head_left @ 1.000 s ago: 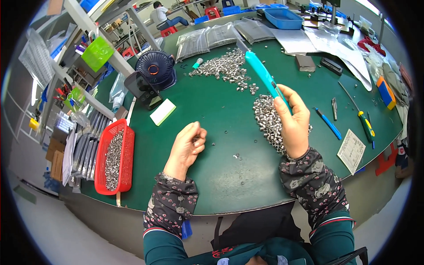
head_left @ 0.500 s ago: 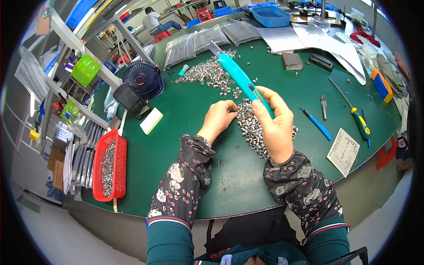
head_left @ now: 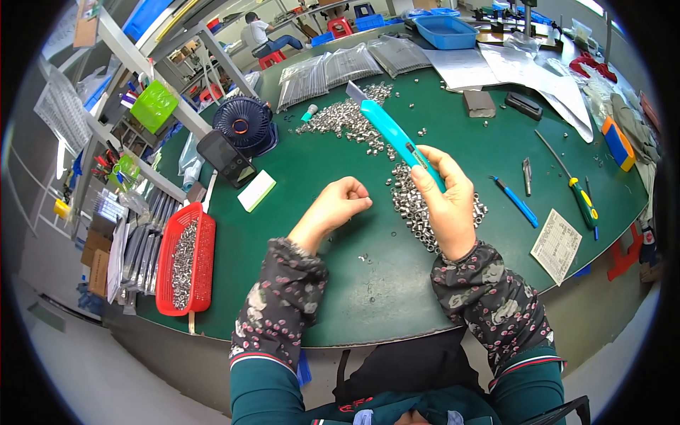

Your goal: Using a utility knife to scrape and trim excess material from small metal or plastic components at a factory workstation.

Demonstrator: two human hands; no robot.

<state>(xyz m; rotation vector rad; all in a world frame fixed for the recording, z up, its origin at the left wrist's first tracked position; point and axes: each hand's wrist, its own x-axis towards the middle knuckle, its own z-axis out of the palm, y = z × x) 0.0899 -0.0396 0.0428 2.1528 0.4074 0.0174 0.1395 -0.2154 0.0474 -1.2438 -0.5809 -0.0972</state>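
A teal utility knife (head_left: 394, 134) is gripped in my right hand (head_left: 453, 209). Its blade points up and away, toward the far left. Beneath and beside that hand lies a heap of small silver metal rings (head_left: 414, 216), partly hidden by it. To the left of this heap, apart from it, my left hand (head_left: 334, 210) hovers low above the table with thumb and fingers pinched together. Whatever may be between those fingertips is too small or hidden to make out. A second, wider heap of the metal pieces (head_left: 347, 122) spreads farther back, behind the knife.
On the left stand a red basket (head_left: 204, 265) of metal pieces, a phone-like device (head_left: 225, 157) and a small fan (head_left: 243, 124). To the right lie a blue pen-like tool (head_left: 517, 203), a screwdriver (head_left: 582, 202) and a paper sheet (head_left: 557, 244). Bagged parts (head_left: 352, 65) line the back.
My left hand has drawn away from the near heap, to the left and slightly toward me. My right hand still holds the utility knife at much the same angle. The whole view has shifted slightly.
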